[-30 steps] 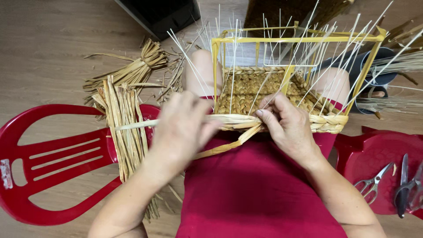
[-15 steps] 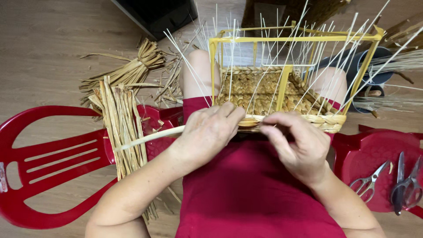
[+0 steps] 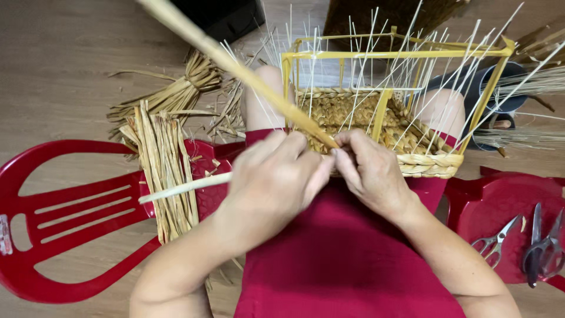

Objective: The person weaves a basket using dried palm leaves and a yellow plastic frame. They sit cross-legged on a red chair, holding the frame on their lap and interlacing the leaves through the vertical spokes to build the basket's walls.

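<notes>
Weaving is the step in hand: both hands meet at the near rim of a half-made basket of plaited golden straw (image 3: 376, 121), which sits on the person's lap inside a yellow wire frame (image 3: 388, 54) with thin pale upright stakes (image 3: 365, 76) rising all around it. The left hand (image 3: 268, 188) has its fingers closed over a long flat pale straw strand (image 3: 235, 62); one end of that strand slants up and away to the far left, and another pale length sticks out sideways to the left below the hand. The right hand (image 3: 374, 174) pinches the same strand with its fingertips together, right against the woven rim.

Judging from this, the next move calls for threading the strand between the stakes and pulling it snug while the right hand pins the row.

Left of the lap, a bundle of dried straw strips (image 3: 165, 171) lies over a red plastic chair (image 3: 70, 224). Right, metal scissors and pliers (image 3: 529, 241) rest on a second red plastic chair (image 3: 500, 206).
</notes>
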